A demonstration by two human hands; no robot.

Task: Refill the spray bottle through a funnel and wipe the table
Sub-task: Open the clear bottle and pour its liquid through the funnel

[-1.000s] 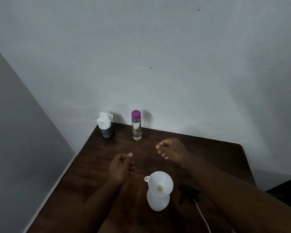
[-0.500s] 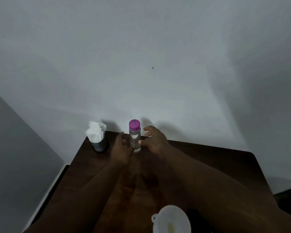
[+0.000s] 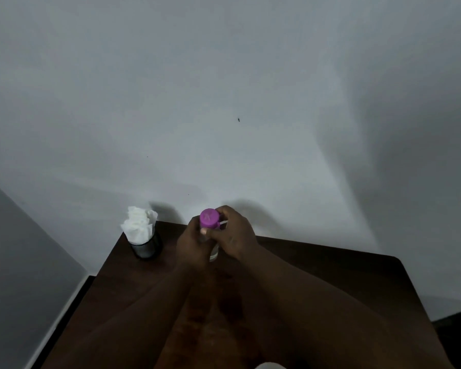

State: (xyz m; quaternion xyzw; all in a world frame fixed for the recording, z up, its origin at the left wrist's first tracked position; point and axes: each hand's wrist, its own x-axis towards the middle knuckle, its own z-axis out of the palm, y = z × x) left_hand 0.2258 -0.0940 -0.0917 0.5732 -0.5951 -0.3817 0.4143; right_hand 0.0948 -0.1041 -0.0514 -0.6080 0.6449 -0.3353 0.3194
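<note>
- Presently we find the clear bottle [image 3: 214,253] at the far side of the table [image 3: 330,275], close to the wall [image 3: 224,102], held between both of our hands.
- Its purple cap [image 3: 209,218] is in place on the neck and faces the camera, which indicates the bottle is tilted toward us; only a small part of the clear body shows, low between the hands.
- We cannot tell whether the base of the bottle touches the table or is lifted clear of it.
- Our left hand [image 3: 193,247] is wrapped around the body of the bottle from the left side, with the thumb tip showing just under the cap.
- Our right hand [image 3: 233,237] is closed on the upper part of the bottle from the right, with the fingers [image 3: 221,210] curled against the side of the cap.
- Both forearms reach forward across the middle of the table and cover much of its surface.
- To the left of the bottle, near the far left corner of the table, we note a dark cup [image 3: 146,247] standing upright, apart from the hands.
- White tissues [image 3: 139,226] are bunched in that cup and stick up above its rim.
- At the bottom edge of the view we see a sliver of a white funnel [image 3: 270,365], well apart from the bottle; the rest of it is cut off.
- The table is dark brown wood, and the lighting is dim.
</note>
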